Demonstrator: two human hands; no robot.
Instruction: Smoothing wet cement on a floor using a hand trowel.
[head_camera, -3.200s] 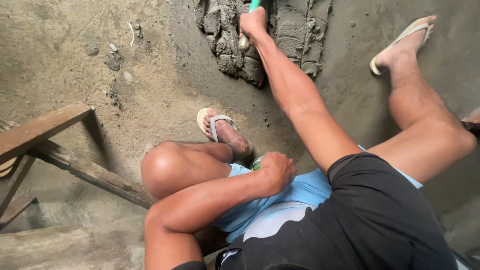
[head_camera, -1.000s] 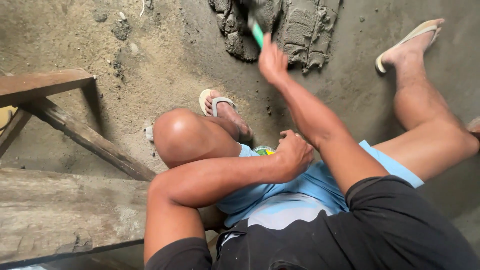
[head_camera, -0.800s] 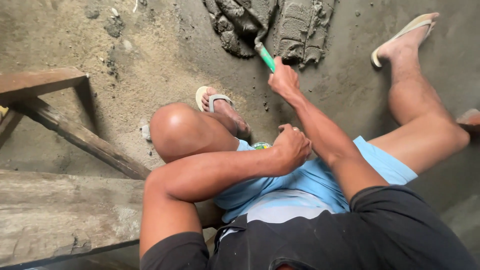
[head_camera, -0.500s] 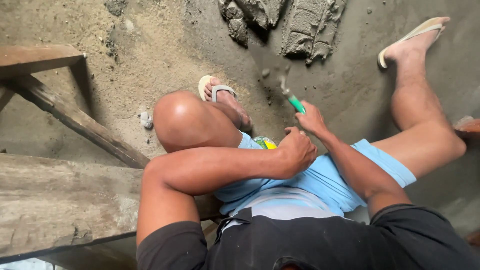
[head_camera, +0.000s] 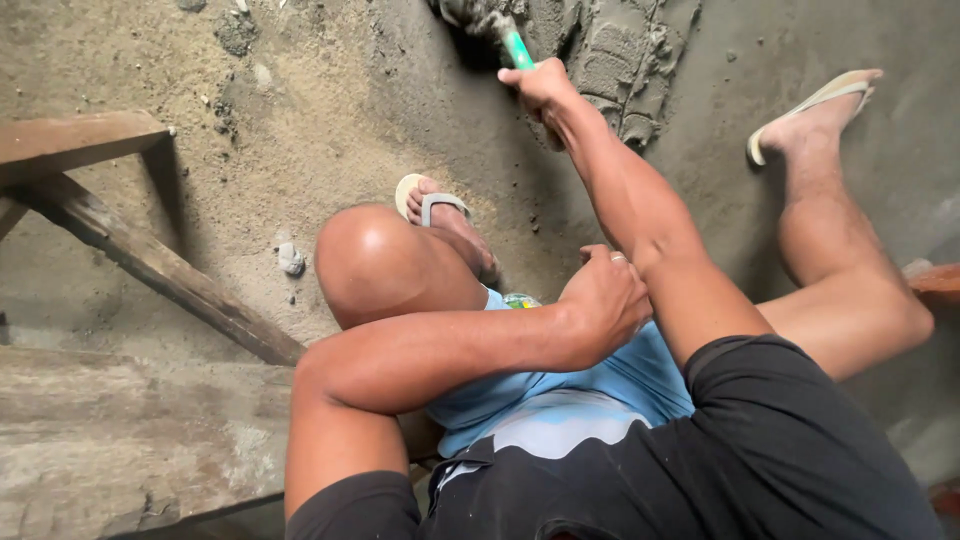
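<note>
The right hand (head_camera: 540, 88) is clenched around the green handle of a trowel (head_camera: 516, 45), whose blade end sits in the grey mortar pile (head_camera: 610, 60) at the far edge of the floor (head_camera: 300, 120). The left hand (head_camera: 605, 298) is closed in a fist and rests on the lap; whether it grasps anything cannot be determined.

Risk: wet mortar may slide off the blade if it tilts. The extended reach may shift balance, and the sandal (head_camera: 425, 200) may slip on loose sand.
</note>
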